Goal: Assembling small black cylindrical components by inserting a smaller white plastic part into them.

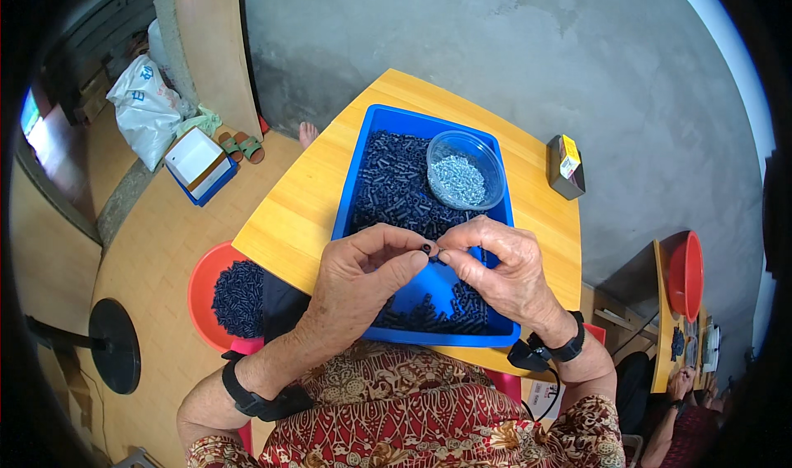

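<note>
My left hand [356, 277] pinches a small black plastic tube [426, 249] between thumb and forefinger, its open end showing. Close against it, the thumb and forefinger of my right hand [510, 272] are pressed together on a tiny silvery metal piece [440, 252]; its exact kind is too small to tell. Both hands hover over a blue tray [350, 179] heaped with similar black tubes [392, 171]. Inside the tray, at its far right, a clear round tub [490, 156] holds many small silvery pieces [459, 179].
The tray rests on a yellow wooden table [289, 212]. A grey box [568, 184] stands by the wall. On the floor at left are a red basin [202, 295] of black tubes and a round black base [115, 346]. Another person's hand [681, 382] shows at lower right.
</note>
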A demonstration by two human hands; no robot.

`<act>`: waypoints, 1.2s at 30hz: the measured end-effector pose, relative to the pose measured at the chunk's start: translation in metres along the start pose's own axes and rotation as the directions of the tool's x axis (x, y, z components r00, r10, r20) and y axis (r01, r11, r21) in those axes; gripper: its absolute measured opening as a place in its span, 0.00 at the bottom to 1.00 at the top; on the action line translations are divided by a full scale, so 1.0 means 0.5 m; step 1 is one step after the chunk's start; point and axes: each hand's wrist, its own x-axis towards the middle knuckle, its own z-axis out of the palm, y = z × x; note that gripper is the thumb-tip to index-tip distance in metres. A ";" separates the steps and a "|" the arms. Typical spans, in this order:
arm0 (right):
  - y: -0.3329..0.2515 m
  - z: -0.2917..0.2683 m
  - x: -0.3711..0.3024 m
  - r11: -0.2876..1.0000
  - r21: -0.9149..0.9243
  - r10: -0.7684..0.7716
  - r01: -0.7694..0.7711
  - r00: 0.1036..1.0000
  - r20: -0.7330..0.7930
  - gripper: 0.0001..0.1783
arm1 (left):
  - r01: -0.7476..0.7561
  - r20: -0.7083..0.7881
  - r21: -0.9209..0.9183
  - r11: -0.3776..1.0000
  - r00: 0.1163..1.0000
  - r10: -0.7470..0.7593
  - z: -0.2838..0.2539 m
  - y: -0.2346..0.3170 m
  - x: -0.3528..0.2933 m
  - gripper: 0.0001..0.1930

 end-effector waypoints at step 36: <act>0.019 -0.020 0.018 0.985 0.025 0.167 -0.170 0.981 0.095 0.05 | 0.025 -0.035 0.077 0.997 0.999 -0.022 -0.009 0.006 0.010 0.09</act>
